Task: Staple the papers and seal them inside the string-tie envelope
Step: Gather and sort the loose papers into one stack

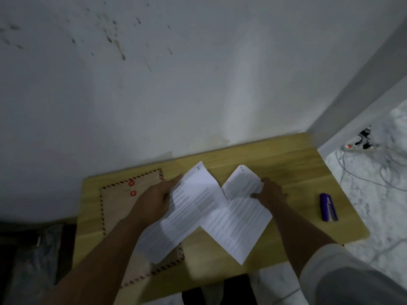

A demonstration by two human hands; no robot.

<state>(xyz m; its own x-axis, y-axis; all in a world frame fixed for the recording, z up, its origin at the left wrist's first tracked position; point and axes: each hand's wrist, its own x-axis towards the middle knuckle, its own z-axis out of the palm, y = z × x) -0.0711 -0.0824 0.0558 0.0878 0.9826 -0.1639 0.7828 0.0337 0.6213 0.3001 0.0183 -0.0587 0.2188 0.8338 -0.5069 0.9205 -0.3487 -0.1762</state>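
Purple stapler [328, 207] lies right of the right hand [271, 193] — apart; untouched.

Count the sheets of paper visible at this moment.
2. One sheet is gripped by the left hand, overlapping the envelope; the other sheet is under the right hand. More may lie hidden beneath.

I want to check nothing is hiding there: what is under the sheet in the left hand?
Under that sheet lies the brown string-tie envelope on the wooden table. Its two red buttons show; its covered right part cannot be seen.
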